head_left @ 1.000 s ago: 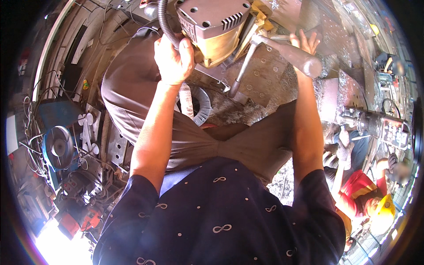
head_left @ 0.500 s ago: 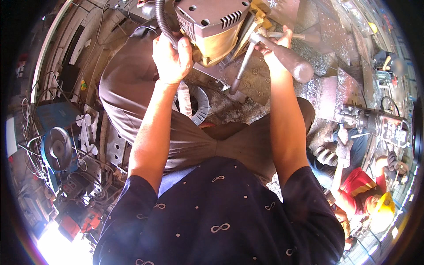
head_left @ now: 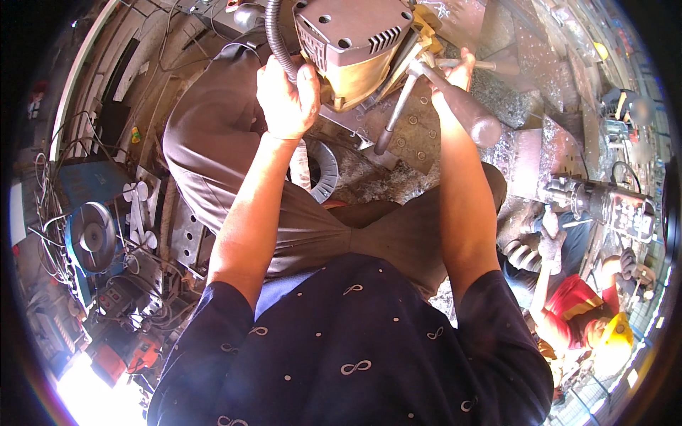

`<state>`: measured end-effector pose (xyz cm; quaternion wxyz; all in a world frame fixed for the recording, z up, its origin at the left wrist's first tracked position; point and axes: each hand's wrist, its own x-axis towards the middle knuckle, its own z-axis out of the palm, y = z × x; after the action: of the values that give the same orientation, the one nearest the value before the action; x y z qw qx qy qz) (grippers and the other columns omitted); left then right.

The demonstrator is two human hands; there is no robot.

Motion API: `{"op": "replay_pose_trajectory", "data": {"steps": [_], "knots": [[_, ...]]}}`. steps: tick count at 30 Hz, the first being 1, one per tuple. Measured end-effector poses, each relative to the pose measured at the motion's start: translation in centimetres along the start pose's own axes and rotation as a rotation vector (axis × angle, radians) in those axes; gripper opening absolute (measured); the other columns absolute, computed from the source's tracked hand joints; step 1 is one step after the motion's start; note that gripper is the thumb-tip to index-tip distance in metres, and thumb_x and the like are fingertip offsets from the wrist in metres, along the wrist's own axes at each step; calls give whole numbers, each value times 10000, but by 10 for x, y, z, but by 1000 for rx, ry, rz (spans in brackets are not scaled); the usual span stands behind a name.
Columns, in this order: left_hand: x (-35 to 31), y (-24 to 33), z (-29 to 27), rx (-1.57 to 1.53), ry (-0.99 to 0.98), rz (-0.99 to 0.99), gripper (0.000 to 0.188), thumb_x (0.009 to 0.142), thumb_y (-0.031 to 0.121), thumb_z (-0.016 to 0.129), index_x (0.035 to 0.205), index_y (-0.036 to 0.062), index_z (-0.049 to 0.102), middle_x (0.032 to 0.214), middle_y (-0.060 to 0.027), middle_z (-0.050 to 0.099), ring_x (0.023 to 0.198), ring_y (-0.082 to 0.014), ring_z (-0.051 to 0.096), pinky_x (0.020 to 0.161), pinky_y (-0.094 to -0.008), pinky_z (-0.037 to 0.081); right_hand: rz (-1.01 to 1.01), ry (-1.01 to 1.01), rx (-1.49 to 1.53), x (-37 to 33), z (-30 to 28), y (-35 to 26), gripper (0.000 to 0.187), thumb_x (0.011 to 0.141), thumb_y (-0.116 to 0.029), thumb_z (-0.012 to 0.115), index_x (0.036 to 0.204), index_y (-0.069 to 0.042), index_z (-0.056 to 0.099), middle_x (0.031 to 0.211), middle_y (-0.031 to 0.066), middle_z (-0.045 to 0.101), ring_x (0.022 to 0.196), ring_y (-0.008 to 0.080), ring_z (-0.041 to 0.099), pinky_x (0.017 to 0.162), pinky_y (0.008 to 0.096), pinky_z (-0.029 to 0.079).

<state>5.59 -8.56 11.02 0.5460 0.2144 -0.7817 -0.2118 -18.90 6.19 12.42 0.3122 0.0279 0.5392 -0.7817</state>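
Note:
A magnetic drill [head_left: 355, 67] with a yellow and dark grey motor housing stands in front of me at the top of the view. My left hand [head_left: 288, 98] is closed against the housing's left side, beside a ribbed black cable conduit [head_left: 275, 32]; its fingertips are hidden. On the drill's right side are the dark-gripped spokes of a feed handle [head_left: 465, 106]. My right hand [head_left: 457, 74] is closed round the far spoke, partly covered by the nearer one. The drill's lower end is out of sight behind its body.
Metal shavings lie over the bolted steel plate [head_left: 412, 131] below the drill. A flexible grey hose [head_left: 325, 170] curls between my legs. To the left stands a blue machine with a round wheel [head_left: 92, 238] and tangled cables. A co-worker in a yellow helmet [head_left: 616, 337] handles another drill [head_left: 614, 206] at right.
The drill housing and my left hand sit slightly further right and lower in the view. My right hand has shifted a little with the feed handle. The co-worker has moved slightly.

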Motion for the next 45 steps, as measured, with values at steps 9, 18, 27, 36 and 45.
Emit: {"op": "replay_pose_trajectory", "data": {"steps": [9, 18, 27, 36, 45], "knots": [[4, 4, 3, -21, 34, 0, 211, 852, 218, 721, 880, 63, 580, 768, -99, 580, 692, -313, 564, 692, -444, 462, -618, 198, -357, -64, -15, -22, 875, 996, -509, 628, 1569, 69, 307, 1592, 304, 382, 1441, 361, 444, 1191, 478, 347], [-1, -10, 2, -10, 37, 40, 293, 876, 304, 743, 869, 71, 567, 769, -100, 558, 691, -303, 533, 721, -433, 439, -816, -939, -1167, -215, 62, -86, 458, 859, -249, 762, 1220, 28, 706, 1083, 178, 774, 1020, 323, 747, 1076, 464, 496], [-10, -4, -2, -33, -34, -171, 284, 881, 295, 712, 998, 41, 658, 935, -181, 641, 839, -411, 614, 776, -506, 510, -800, -1110, -1843, -211, 80, -77, 326, 908, -372, 770, 978, -56, 732, 800, 120, 746, 829, 296, 746, 1011, 493, 527], [-20, -22, 13, -242, 19, -178, 384, 1054, 297, 545, 1167, -65, 606, 1028, -156, 666, 901, -223, 623, 838, -375, 534, -1154, -726, -1556, -218, 59, -65, 181, 900, -196, 649, 825, -53, 731, 828, 82, 707, 1034, 276, 665, 1096, 507, 387], [-26, -29, 12, -334, 1, -298, 460, 1090, 354, 543, 1272, -65, 600, 1096, -147, 688, 922, -207, 627, 845, -370, 539, -945, -482, -1436, -192, 69, 49, 368, 966, -227, 552, 1263, -44, 669, 1077, 121, 728, 1022, 253, 658, 955, 462, 438]]}}
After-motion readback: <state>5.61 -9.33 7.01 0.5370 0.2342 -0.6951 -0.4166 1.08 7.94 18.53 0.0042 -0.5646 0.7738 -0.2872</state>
